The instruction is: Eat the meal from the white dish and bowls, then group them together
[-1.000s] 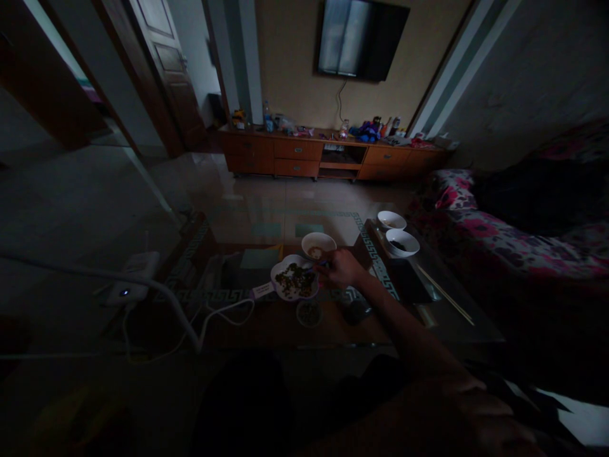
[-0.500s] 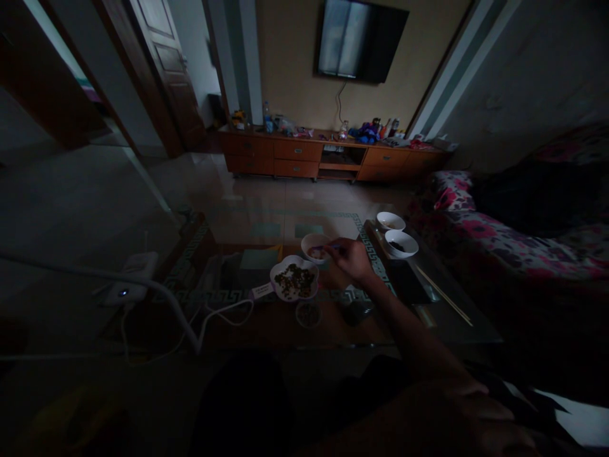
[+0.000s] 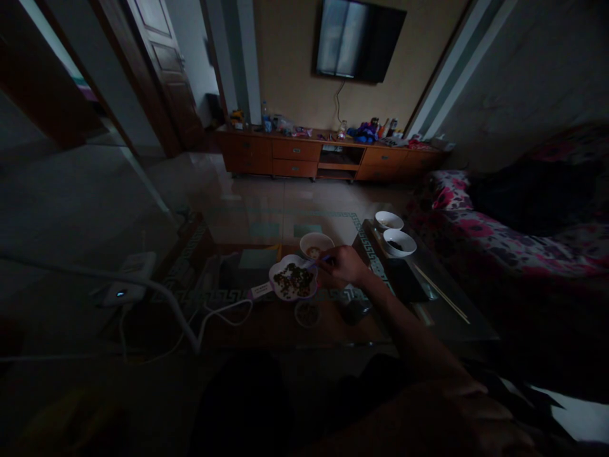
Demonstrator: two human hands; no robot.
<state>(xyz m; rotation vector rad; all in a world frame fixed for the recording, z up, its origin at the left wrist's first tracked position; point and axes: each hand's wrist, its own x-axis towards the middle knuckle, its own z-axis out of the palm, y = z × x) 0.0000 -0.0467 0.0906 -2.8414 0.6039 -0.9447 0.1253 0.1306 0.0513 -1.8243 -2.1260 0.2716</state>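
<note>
The small label (image 3: 261,291) beside the plate (image 3: 291,281) is too blurred to read.

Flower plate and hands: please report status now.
Right hand shut on small utensil, tip at flower plate rim. Left hand not in view. Plate holds dark bits; round bowl just behind, small dish in front.

Right hand (image 3: 343,266): closed around a thin purple utensil (image 3: 318,260), at the right edge of the flower-shaped plate (image 3: 291,281).
Plate: holds dark bits of food, on the glass surface (image 3: 238,266).
Round bowl (image 3: 316,244): just behind the plate.
Two white bowls (image 3: 394,233): farther right, chopsticks (image 3: 440,293) near them.
Left hand: out of sight.
</note>
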